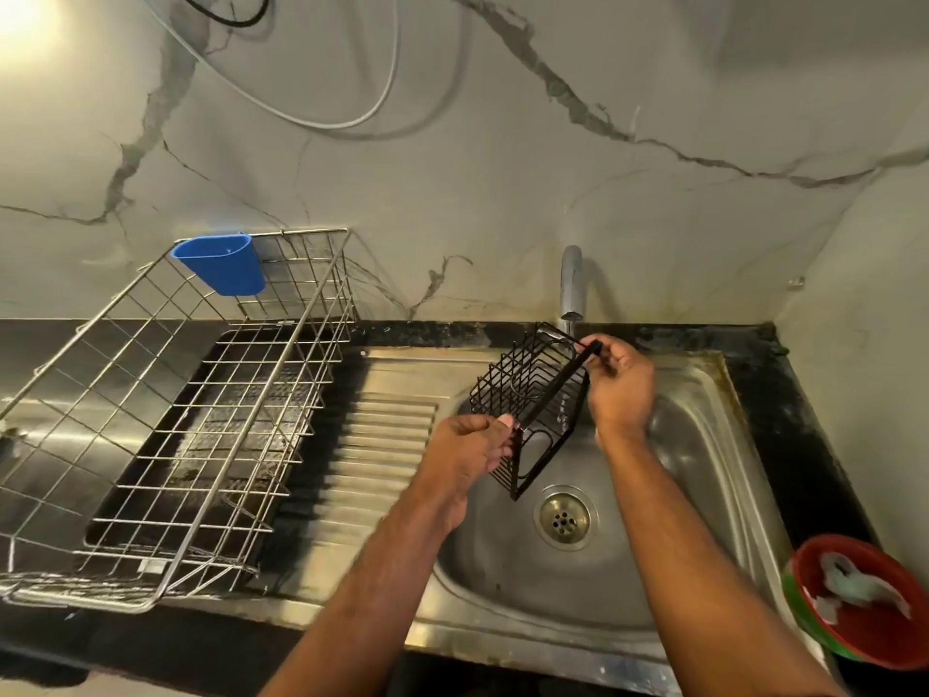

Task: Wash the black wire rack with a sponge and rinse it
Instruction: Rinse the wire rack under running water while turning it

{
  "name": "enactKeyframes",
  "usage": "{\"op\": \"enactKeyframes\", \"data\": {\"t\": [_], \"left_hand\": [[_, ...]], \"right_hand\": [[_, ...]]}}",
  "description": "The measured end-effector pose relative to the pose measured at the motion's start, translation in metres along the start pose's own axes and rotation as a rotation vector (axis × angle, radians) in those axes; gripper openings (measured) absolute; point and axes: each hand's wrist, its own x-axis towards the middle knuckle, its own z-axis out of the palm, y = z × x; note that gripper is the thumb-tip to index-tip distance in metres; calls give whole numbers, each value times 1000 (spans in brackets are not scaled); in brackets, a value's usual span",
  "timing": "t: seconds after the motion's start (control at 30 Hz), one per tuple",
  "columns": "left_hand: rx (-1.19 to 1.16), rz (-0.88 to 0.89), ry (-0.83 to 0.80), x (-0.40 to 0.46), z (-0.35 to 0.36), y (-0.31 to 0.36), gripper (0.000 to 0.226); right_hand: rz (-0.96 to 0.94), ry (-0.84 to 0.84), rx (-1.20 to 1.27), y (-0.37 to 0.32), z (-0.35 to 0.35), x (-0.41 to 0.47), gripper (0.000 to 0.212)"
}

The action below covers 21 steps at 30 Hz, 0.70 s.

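**Rack held over sink, both hands on it**

Forearms nearest you, reaching out over the sink (704,445). Your left hand (470,452) pinches the lower left edge of the black wire rack (533,404); your right hand (621,387) pinches its upper right corner. Rack is tilted, clear of the basin, above the drain (564,518) and just below the tap (572,284). Left of the sink: steel dish basket (166,420) on the bench, blue cup (221,264) hooked on its far rim. Right of the sink: red bowl (864,631) with a crumpled cloth inside.
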Motion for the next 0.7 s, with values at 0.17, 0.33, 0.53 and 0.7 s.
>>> {"op": "enactKeyframes", "data": {"t": [0.17, 0.33, 0.53, 0.7], "left_hand": [[-61, 33, -68, 0, 0, -1, 17], [-105, 55, -108, 2, -4, -4, 25], [-154, 15, -114, 7, -9, -10, 20], [-151, 22, -139, 15, -9, -11, 25]], "right_hand": [[-22, -58, -41, 6, 2, 7, 30], [-22, -111, -94, 7, 9, 12, 33], [-2, -172, -97, 13, 19, 21, 36], [-16, -176, -138, 11, 22, 28, 36]]}}
